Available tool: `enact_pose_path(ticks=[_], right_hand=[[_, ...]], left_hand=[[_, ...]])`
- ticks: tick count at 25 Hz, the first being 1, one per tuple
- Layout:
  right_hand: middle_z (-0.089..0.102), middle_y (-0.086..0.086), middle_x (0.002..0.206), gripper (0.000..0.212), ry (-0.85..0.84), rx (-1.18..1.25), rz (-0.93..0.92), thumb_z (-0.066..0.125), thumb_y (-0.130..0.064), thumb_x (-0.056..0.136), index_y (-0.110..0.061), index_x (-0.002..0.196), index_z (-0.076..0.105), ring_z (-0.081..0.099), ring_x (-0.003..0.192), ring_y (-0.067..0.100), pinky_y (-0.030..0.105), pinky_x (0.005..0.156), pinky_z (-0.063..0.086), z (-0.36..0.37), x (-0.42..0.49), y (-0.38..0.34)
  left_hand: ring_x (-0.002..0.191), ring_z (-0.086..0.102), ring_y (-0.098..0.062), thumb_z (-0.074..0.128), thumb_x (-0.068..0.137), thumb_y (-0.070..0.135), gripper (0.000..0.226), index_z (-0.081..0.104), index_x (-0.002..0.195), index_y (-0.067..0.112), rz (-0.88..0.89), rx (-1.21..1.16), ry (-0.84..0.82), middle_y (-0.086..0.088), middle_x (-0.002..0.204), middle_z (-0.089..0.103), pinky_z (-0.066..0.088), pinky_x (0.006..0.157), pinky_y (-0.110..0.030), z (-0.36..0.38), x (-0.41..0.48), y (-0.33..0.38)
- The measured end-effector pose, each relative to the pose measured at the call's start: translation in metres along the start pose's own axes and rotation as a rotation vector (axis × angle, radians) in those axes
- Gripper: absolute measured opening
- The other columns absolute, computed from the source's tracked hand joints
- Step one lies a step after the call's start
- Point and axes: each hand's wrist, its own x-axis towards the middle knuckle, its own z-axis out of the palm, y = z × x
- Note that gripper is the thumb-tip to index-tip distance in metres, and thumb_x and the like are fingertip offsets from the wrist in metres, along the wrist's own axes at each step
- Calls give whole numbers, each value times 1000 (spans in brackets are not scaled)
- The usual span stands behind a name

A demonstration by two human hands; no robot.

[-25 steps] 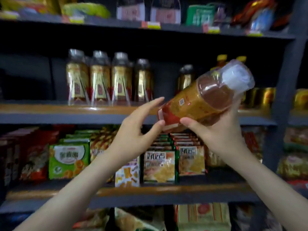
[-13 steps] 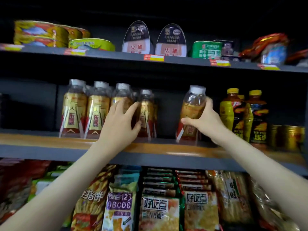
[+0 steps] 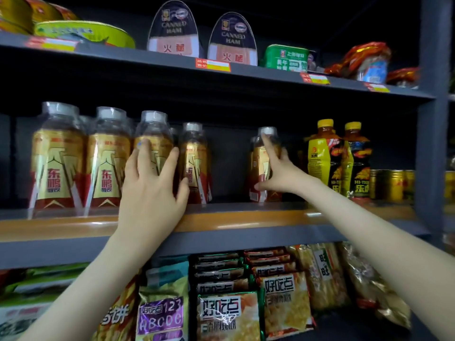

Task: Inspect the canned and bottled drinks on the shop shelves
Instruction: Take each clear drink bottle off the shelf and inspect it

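bottles (image 3: 59,163): gold-red labels, white caps | cans (image 3: 394,185): gold | shelf edge (image 3: 234,221): orange

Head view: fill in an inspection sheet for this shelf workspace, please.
Surface: middle shelf, orange-fronted, stock upright.
Job's things: gold-labelled bottles in a row at left; lone bottle standing apart; yellow-capped bottles and gold cans at right.
Clutter: nothing seen.
Hands: left hand rests spread fingers on third bottle; right hand grips lone bottle, index finger at its cap.
Cables: nothing seen.
Surroundings: canned ham above, snack packets below.
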Motion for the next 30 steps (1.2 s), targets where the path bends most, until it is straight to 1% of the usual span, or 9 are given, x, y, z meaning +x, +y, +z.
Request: enact_pose_path(ticks=[5,14,17,19,23,25,26,28,30], right_hand=[[-8,22,154,125,120,-15,47,80,-20,76,-52,142,-22,59,109,40,36,85,54,10,-1,3],[-17,21,154,128,23,-108,221,82,-25,74,-48,143,-23,48,123,45,43,94,51,3,10,-9],[-19,18,157,112,115,-274,262,70,-44,83,-42,145,-23,10,142,49,57,109,32,6,5,-27],[-17,16,158,97,230,-235,50,58,-53,89,-42,148,-19,-3,145,44,57,112,22,13,1,-56],[-8,19,159,103,-49,240,-160,63,-48,88,-49,142,-25,27,141,39,41,107,34,38,4,-118],[30,24,150,113,-63,265,-167,67,-41,87,-46,138,-33,53,122,34,39,97,44,53,13,-133],[51,22,133,115,-41,261,-170,68,-37,87,-45,138,-35,63,106,31,38,89,49,58,15,-135],[64,16,115,117,-10,292,-156,70,-29,86,-44,139,-33,67,89,27,37,79,55,61,16,-134],[62,15,123,122,16,327,-129,75,-23,81,-41,143,-28,66,97,28,36,83,54,52,9,-129]], left_hand=[[129,35,-55,45,89,38,55,56,134,8,6,7,29,-34,147,32,43,95,-60,2,-3,-1],[128,37,-53,47,89,33,52,57,132,5,-4,-13,64,-33,145,36,45,94,-57,4,-3,0],[128,39,-50,43,91,28,50,54,135,5,8,-39,96,-31,144,38,43,97,-56,-5,-3,-9],[132,36,-48,43,90,27,52,51,138,6,35,38,123,-30,145,38,35,105,-56,-14,-2,-24],[142,23,-44,42,87,39,65,37,149,20,5,78,-7,-24,151,34,22,112,-59,-22,6,-42],[144,20,-40,32,89,44,66,29,152,24,18,77,-51,-20,152,34,18,114,-56,-22,4,-42],[145,18,-38,28,89,45,66,27,153,25,26,72,-64,-18,153,34,16,115,-55,-22,3,-43],[146,16,-37,24,90,45,66,24,153,26,25,55,-84,-18,153,33,13,115,-54,-21,3,-46],[146,18,-38,25,91,43,65,24,153,25,26,56,-110,-18,153,34,15,115,-55,-22,1,-44]])
